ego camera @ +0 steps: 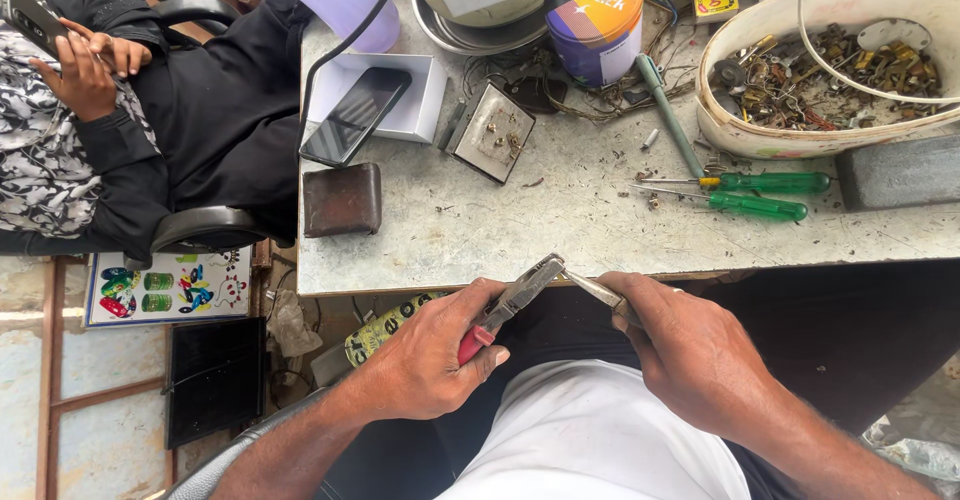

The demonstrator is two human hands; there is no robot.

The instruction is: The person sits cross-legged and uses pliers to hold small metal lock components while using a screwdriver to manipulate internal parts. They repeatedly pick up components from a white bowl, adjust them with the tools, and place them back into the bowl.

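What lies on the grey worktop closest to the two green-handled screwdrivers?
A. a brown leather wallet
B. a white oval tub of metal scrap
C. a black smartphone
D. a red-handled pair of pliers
B: the white oval tub of metal scrap sits just above the two green-handled screwdrivers on the grey worktop.

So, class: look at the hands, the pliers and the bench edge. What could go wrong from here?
1. The left hand grips pliers on a small metal part held by the right hand; a slip could pinch fingers.
2. The work is off the table, over the lap, so a dropped part may be lost.
3. The phone overhangs the table's edge and could get knocked off.
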